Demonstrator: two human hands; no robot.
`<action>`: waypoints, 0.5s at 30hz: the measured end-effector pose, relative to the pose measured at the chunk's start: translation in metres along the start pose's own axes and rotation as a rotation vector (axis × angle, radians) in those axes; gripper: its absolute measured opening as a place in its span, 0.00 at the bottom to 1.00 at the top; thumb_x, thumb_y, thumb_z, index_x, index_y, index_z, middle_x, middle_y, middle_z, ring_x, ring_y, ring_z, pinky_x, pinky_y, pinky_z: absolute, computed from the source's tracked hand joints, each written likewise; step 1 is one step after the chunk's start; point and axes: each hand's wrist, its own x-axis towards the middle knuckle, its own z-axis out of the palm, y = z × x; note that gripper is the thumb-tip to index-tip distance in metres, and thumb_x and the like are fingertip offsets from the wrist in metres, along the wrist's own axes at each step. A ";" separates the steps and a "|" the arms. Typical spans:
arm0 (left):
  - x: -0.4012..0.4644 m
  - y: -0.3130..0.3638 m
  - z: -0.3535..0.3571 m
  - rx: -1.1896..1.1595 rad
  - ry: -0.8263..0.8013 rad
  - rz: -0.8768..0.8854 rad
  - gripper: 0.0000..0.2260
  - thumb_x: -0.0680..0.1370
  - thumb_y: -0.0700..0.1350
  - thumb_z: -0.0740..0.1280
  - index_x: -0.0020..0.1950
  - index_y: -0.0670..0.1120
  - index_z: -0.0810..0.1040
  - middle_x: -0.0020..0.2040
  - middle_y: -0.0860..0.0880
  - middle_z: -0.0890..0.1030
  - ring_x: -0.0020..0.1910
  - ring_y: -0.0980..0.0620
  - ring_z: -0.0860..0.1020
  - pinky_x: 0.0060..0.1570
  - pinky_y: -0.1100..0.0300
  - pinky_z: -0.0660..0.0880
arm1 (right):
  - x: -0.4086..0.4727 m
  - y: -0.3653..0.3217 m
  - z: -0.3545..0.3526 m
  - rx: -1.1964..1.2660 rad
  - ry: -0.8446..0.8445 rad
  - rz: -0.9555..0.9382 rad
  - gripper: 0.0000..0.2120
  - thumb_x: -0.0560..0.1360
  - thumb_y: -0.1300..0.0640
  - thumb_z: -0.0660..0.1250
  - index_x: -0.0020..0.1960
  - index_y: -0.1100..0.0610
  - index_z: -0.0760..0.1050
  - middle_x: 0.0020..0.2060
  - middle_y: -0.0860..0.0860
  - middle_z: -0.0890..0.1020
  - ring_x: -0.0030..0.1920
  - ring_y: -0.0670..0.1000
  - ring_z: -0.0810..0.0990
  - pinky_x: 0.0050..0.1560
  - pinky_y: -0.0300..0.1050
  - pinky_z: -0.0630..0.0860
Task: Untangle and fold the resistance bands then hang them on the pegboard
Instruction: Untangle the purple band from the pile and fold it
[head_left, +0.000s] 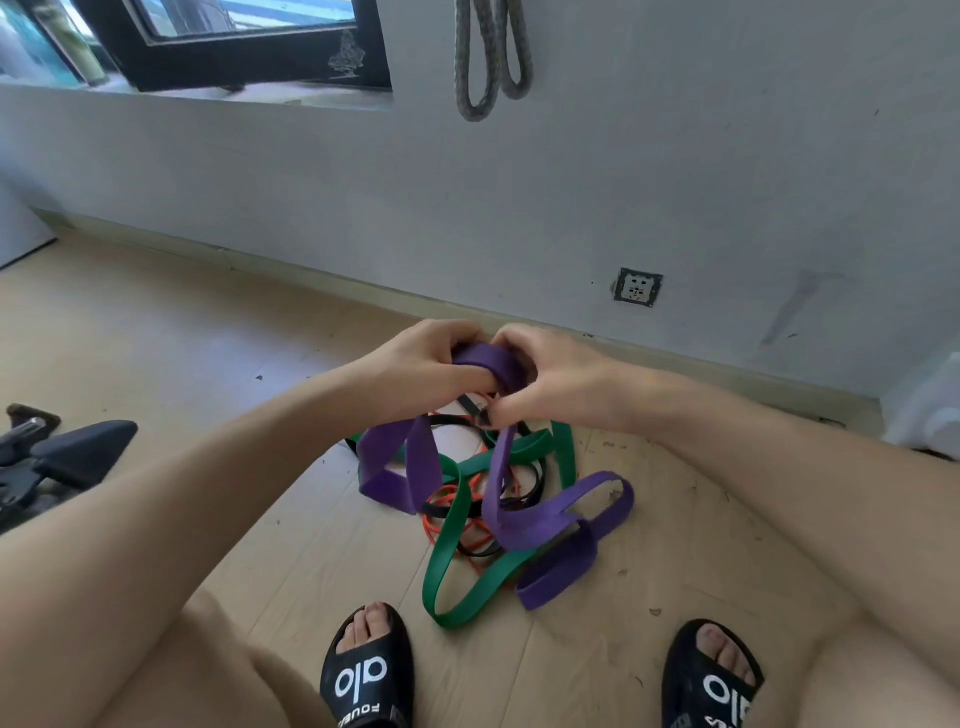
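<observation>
Above the middle of the floor (291, 545), my left hand (431, 364) and right hand (550, 379) both grip one fold of the purple band (488, 361), lifted from the tangle of green band (452, 561), red and black bands. Soft, stretchy, probably light; best held at a free loop. Both arms reach forward, knuckles up.

Tangle of resistance bands (488, 499) on the floor (182, 332), between and ahead of two sandalled feet | left hand (431, 364) and right hand (556, 379) meet above it, both gripping one band (488, 361) | wall socket (638, 287) behind, right | rope loops (491, 57) on wall above | equipment (57, 462) far left.
</observation>
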 end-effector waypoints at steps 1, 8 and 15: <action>0.000 -0.002 -0.001 -0.015 -0.001 -0.010 0.06 0.73 0.43 0.73 0.48 0.44 0.80 0.37 0.49 0.77 0.34 0.54 0.73 0.37 0.60 0.70 | 0.002 0.000 0.000 -0.007 0.032 -0.011 0.16 0.68 0.57 0.78 0.52 0.55 0.77 0.43 0.55 0.83 0.39 0.49 0.79 0.45 0.53 0.79; -0.005 -0.027 -0.025 -0.088 -0.232 -0.002 0.19 0.71 0.35 0.78 0.56 0.49 0.77 0.47 0.48 0.83 0.41 0.51 0.83 0.40 0.61 0.78 | -0.008 -0.001 -0.032 0.163 0.073 -0.006 0.09 0.68 0.70 0.70 0.42 0.58 0.78 0.29 0.51 0.75 0.28 0.48 0.72 0.34 0.45 0.70; -0.001 -0.049 -0.018 0.082 -0.299 -0.148 0.04 0.80 0.45 0.71 0.49 0.55 0.79 0.40 0.52 0.85 0.39 0.55 0.83 0.40 0.65 0.79 | -0.013 -0.001 -0.050 0.465 0.163 0.063 0.10 0.68 0.73 0.64 0.37 0.59 0.70 0.24 0.50 0.64 0.26 0.49 0.60 0.29 0.43 0.60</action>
